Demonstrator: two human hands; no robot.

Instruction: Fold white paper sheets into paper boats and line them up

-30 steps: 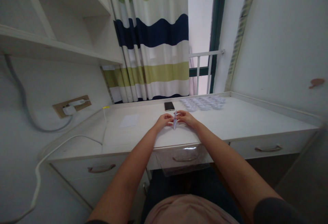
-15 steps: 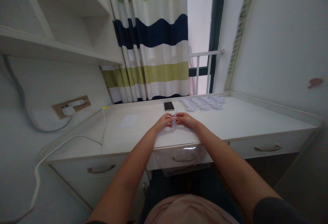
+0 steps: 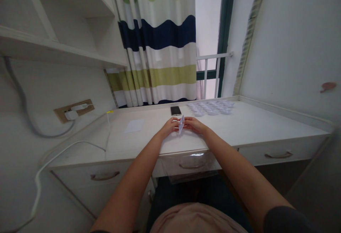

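Note:
A small piece of folded white paper (image 3: 181,125) stands between my two hands, above the front middle of the white desk (image 3: 255,126). My left hand (image 3: 169,126) grips it from the left with closed fingers. From the right, the fingers of my right hand (image 3: 194,124) close on its other side. The exact shape of the folds is too small to make out. Beyond my hands, several folded white paper pieces (image 3: 211,107) lie in rows at the back of the desk.
A dark phone (image 3: 175,110) lies behind my hands. To the left is a flat white sheet of paper (image 3: 134,125). A white cable (image 3: 39,179) runs over the desk's left side. Clear plastic (image 3: 190,167) hangs over the middle drawer. A striped curtain (image 3: 162,73) hangs behind the desk.
The folded paper has turned between my fingers and shows a broader face now. Both hands stay in nearly the same place.

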